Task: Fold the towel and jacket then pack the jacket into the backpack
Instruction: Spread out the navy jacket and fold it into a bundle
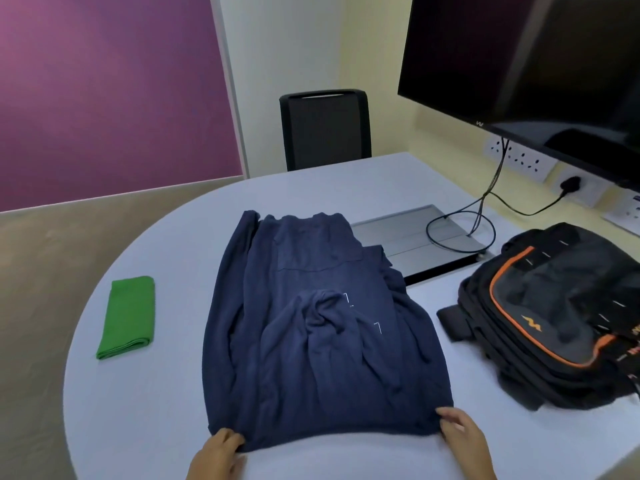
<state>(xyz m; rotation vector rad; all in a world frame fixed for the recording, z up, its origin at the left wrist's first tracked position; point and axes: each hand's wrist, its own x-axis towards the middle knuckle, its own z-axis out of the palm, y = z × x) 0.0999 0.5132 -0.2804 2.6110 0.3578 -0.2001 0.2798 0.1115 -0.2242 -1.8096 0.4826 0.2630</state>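
Both of your hands are pinching the near hem of the navy jacket [322,344]: your left hand [216,455] has its fingers curled over the hem's left corner, and your right hand [464,434] has its fingers curled over the right corner. Cloth hides your fingertips at each corner, so you cannot see how deep either hold goes.

From your grip the jacket runs away from you, flat on the pale round table [138,410]. Its 2 sleeves are folded inward across the body, 1 along the left edge and 1 bunched over the middle and right side, and the cloth there is wrinkled. The far end of the jacket lies beside a grey metal panel [415,237] set into the tabletop, with its right corner overlapping the panel's near left edge.

To your left, well apart from the jacket, the green towel [126,317] lies folded into a narrow strip on the table. To your right, near the jacket but not touching it, the black backpack [554,317] with orange piping lies on its side.

Black cables [460,233] loop over the metal panel and rise to a dark monitor [536,64] at the upper right. A black office chair [325,129] stands at the far side of the table, and wall sockets [519,157] sit under the monitor.
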